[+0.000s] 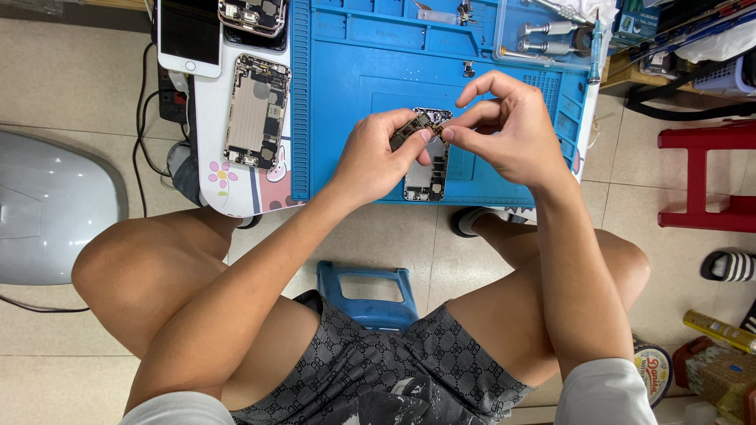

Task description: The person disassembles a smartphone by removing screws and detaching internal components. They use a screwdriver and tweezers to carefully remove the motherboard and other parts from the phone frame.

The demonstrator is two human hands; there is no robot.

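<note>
While the left hand (376,157) pinches the small circuit board (416,126) above the open phone (427,175), right fingers (450,134) close on its end; seemingly mid-removal, needing a gentle, steady pull

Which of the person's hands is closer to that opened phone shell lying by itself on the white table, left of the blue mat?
The left hand. It is over the blue mat, just right of the opened phone shell. The right hand is farther right, beyond the left hand.
</note>
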